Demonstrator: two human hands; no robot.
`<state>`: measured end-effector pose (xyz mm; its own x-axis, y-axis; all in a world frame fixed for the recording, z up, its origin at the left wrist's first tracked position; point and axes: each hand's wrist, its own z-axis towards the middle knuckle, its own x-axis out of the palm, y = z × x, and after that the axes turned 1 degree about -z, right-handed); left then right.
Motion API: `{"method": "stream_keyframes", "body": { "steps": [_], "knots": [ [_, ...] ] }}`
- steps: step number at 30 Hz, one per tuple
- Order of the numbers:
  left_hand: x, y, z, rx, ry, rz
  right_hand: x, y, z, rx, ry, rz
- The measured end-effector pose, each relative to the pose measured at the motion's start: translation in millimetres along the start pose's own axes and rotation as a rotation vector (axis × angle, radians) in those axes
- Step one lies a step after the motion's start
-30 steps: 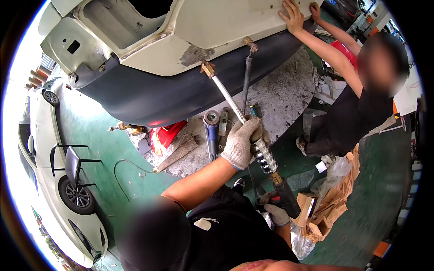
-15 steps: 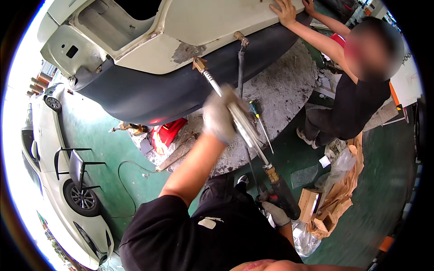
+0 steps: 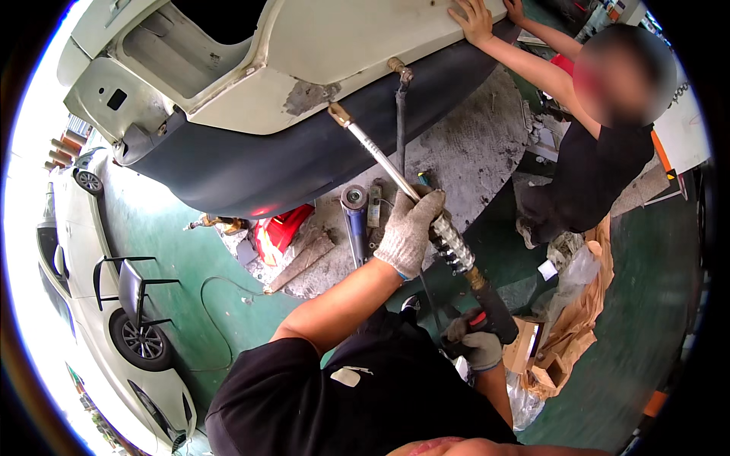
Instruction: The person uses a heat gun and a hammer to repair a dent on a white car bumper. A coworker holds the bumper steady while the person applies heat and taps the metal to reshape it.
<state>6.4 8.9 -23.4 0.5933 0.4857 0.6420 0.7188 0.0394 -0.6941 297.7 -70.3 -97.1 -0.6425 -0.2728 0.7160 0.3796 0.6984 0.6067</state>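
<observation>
A long metal slide-hammer dent puller (image 3: 378, 157) slants down to the right from a cream car body panel (image 3: 342, 49). Its copper-coloured tip meets the panel beside a bare grey patch (image 3: 312, 96), though contact is too small to confirm. My gloved left hand (image 3: 414, 228) is wrapped round the shaft at its middle, next to a coiled spring (image 3: 454, 247). Lower right, my gloved right hand (image 3: 479, 346) grips the puller's black handle (image 3: 498, 315), which has a red part. A second dark rod (image 3: 401, 114) with a clamp end also reaches the panel.
A co-worker (image 3: 589, 163) stands at the right, hands pressed on the panel. Below it, a worn round platform (image 3: 487, 137) carries a blue cylindrical tool (image 3: 356, 216) and red cloth (image 3: 281, 232). Cardboard (image 3: 570, 319) lies right; a chair (image 3: 133, 289) and white car (image 3: 84, 304) stand left.
My left hand has slid down the puller's shaft, away from the panel and towards the handle. The blue cylindrical tool has come into sight. My right hand keeps its grip, slightly shifted.
</observation>
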Motion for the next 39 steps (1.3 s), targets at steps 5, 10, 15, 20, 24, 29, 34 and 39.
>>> {"method": "stream_keyframes", "body": {
  "steps": [5, 10, 15, 20, 24, 29, 34, 39],
  "knots": [
    [1.8, -8.6, -3.1, -0.049, 0.057, -0.265, -5.4, -13.8, -0.2, -0.069, -0.120, -0.336],
    [1.0, -12.9, -2.1, -0.056, 0.066, -0.271, -1.9, -11.3, -2.1, -0.069, -0.140, -0.365],
    [-3.5, -12.1, -3.6, -0.078, 0.124, -0.270, 1.9, -14.2, -3.6, -0.146, -0.118, -0.403],
    [1.3, -18.1, -4.7, -0.112, 0.076, -0.356, 6.1, -16.1, -10.6, -0.103, -0.174, -0.489],
    [-9.2, -60.7, 33.2, -0.038, 0.063, -0.222, 11.2, -12.0, -18.5, -0.098, -0.145, -0.575],
    [-7.3, -36.3, 13.0, 0.085, -0.104, -0.056, 4.8, -23.3, -22.8, -0.051, -0.160, -0.511],
    [-16.4, -8.2, -1.9, -0.135, 0.604, -0.656, 37.4, 12.6, -15.5, -0.370, -0.204, -1.280],
    [-14.9, -2.1, 9.3, -0.078, 0.773, -0.752, 41.1, 27.0, -8.6, -0.536, -0.317, -1.354]
  ]
}}
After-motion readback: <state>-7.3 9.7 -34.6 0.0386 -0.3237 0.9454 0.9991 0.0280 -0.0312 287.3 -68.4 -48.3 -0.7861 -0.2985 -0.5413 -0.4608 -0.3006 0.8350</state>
